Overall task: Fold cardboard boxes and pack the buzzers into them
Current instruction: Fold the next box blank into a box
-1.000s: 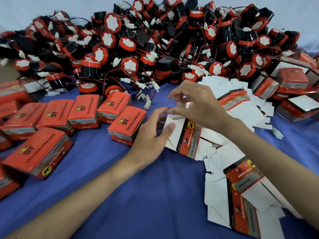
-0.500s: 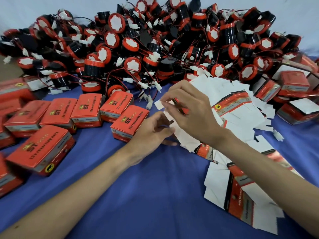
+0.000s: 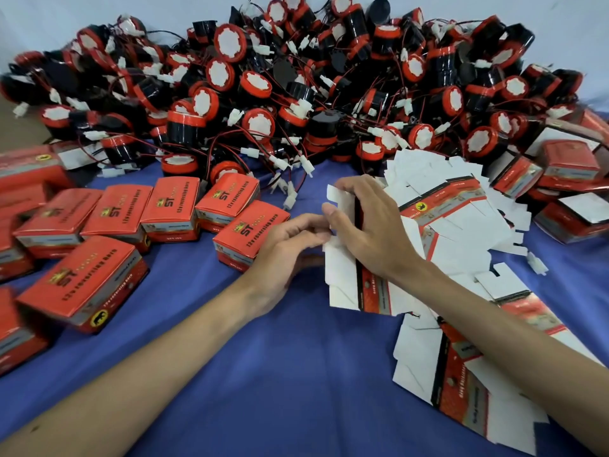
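A flat, unfolded box blank [image 3: 342,282], white inside with a red printed strip, is lifted off the blue cloth at the centre. My right hand [image 3: 369,232] grips it from the right, fingers curled over its upper edge. My left hand [image 3: 290,245] pinches its left edge beside the right hand's fingertips. A big heap of black and red buzzers [image 3: 280,94] with red wires and white plugs fills the back. More flat blanks [image 3: 461,222] lie spread to the right.
Several folded red boxes [image 3: 171,206] stand in rows at the left, one large near box [image 3: 82,285] closest to me. More red boxes [image 3: 566,169] are stacked at the far right. Blue cloth [image 3: 263,374] covers the table in front.
Both hands have lifted one blank off the pile and pulled it towards me, turning it nearly upright. The left hand closed from flat on the blank to a pinch on its edge.
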